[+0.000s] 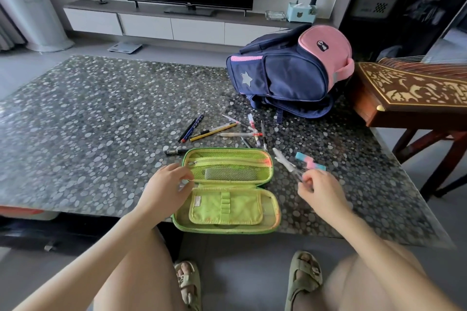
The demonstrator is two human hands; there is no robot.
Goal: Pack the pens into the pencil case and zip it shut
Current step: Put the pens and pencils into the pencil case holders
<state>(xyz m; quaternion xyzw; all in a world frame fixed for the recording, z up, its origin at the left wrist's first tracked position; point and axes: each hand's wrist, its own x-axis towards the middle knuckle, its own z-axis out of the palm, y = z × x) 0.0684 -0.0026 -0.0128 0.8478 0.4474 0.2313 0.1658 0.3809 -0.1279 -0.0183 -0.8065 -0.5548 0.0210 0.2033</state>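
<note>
Left hand (168,184) pinches the open pencil case (227,190) at nine o'clock; right hand (319,188), its grip closed on a clear pen (286,163), should lay it lengthwise inside.

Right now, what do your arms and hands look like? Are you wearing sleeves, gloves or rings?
Both arms are bare up to the picture's edge: no sleeves, gloves or watch. The left hand and right hand have short, plain-looking nails and no rings that I can see, though the right one is a little blurred.
</note>
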